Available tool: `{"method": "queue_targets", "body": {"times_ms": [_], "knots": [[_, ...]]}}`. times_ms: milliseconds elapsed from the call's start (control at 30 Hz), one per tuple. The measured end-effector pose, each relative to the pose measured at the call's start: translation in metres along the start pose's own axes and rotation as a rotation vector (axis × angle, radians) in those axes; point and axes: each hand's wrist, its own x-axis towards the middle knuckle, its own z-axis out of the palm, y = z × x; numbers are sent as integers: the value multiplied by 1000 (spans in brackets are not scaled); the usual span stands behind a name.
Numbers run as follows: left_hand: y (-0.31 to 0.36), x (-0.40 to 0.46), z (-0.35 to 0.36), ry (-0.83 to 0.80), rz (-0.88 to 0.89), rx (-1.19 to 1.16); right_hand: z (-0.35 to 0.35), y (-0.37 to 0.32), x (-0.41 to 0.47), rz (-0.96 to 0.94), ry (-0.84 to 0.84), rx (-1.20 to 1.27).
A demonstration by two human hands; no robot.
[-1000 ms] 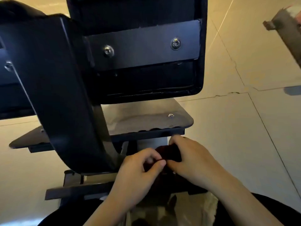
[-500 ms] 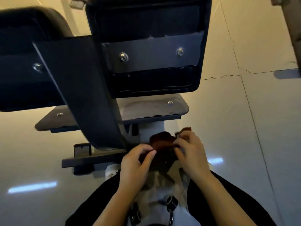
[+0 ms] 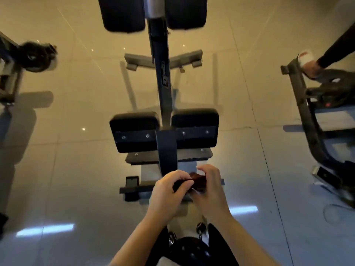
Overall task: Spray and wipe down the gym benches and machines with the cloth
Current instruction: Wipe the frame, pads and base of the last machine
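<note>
A dark reddish-brown cloth point(image 3: 197, 180) is bunched between both hands, low in the middle of the view. My left hand point(image 3: 169, 192) pinches its left end with curled fingers. My right hand point(image 3: 210, 191) grips the right side, fingers curled over it. Just beyond the hands stands a black gym machine point(image 3: 163, 77) with a central post, two black pads point(image 3: 134, 129) near me and two more pads point(image 3: 124, 14) at the top. No spray bottle is in view.
Glossy beige floor tiles point(image 3: 76, 169) surround the machine. Another machine with a wheel point(image 3: 36, 56) stands at the left. At the right, another person's hand point(image 3: 311, 69) rests on a dark machine frame point(image 3: 307, 116).
The view has pulled back and up, so the whole machine now shows instead of only its near pads. Both hands keep working the cloth close together.
</note>
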Motion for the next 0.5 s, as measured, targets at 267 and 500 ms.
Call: {"method": "queue_targets", "body": {"times_ms": [267, 500], "knots": [[102, -17, -66, 170, 181, 122, -71, -97, 35, -256, -139, 136], [153, -27, -72, 255, 156, 59, -111, -127, 43, -367, -175, 72]]}}
